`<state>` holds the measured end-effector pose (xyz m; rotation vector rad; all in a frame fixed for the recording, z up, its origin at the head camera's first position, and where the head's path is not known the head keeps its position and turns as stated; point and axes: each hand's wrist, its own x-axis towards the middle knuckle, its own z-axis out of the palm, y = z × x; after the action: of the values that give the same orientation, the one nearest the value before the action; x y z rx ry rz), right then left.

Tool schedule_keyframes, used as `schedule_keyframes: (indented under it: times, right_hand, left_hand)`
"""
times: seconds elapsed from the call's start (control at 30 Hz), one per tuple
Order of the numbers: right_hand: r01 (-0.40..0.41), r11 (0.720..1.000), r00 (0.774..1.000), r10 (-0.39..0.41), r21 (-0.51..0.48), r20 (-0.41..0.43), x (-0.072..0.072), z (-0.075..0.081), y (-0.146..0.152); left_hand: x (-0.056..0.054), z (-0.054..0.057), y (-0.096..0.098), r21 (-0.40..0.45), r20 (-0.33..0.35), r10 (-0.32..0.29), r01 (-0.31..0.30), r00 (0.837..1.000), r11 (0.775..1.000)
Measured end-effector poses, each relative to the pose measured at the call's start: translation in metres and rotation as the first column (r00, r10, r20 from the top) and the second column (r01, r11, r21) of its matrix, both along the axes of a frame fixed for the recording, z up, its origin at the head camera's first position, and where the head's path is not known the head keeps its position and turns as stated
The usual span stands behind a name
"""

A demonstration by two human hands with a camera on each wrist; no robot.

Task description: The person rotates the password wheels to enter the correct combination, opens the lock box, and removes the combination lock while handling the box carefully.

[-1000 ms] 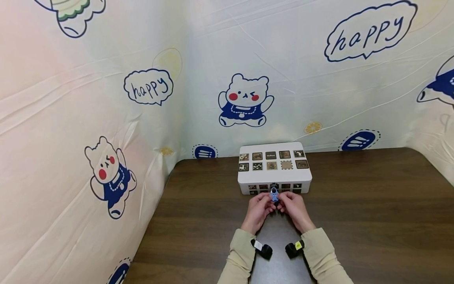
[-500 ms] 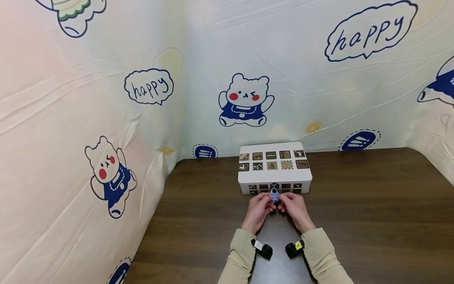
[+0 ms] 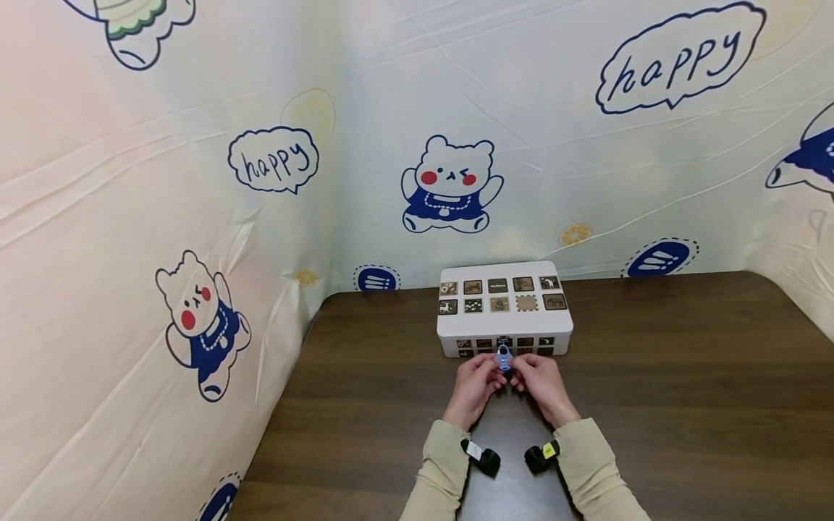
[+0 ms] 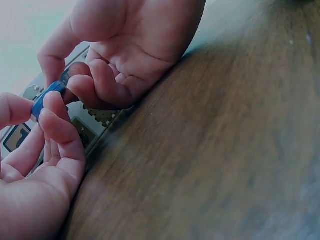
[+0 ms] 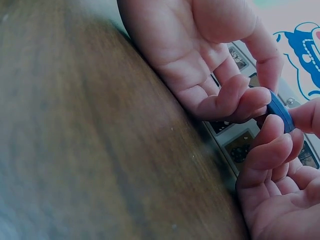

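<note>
A small blue padlock (image 3: 504, 357) hangs at the front middle of a white box (image 3: 504, 325) whose lid and front carry small picture tiles. Both hands meet at the padlock on the dark wooden table. My left hand (image 3: 495, 373) pinches the padlock from the left with curled fingers and thumb. My right hand (image 3: 517, 373) pinches it from the right. In the left wrist view the blue padlock (image 4: 47, 96) sits between my left hand (image 4: 44, 117) and my right hand (image 4: 75, 82). The right wrist view shows the padlock's blue edge (image 5: 279, 111) held between the fingertips of both hands.
The wooden table (image 3: 684, 376) stretches right and left of the box. A cloth backdrop (image 3: 449, 181) printed with bears and "happy" bubbles stands behind the box and along the left side. Black wrist cameras (image 3: 485, 458) sit on both beige sleeves.
</note>
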<state>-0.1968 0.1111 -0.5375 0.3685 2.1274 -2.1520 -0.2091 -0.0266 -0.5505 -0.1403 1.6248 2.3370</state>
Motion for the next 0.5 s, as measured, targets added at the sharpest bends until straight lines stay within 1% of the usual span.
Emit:
schedule_keyframes:
  times: [0.17,0.5]
  right_hand:
    - [-0.002,1.0,1.0,0.002,0.009,0.003,0.0008,0.0017,-0.0003]
    - [0.001,1.0,1.0,-0.001,-0.009,0.002,0.0019,0.0034,-0.0018]
  left_hand:
    - [0.0012,0.0015,-0.0006,-0.003,0.003,0.001,-0.001,1.0,1.0]
    - [0.0012,0.0012,-0.0003,0.006,0.002,0.002,-0.002,1.0,1.0]
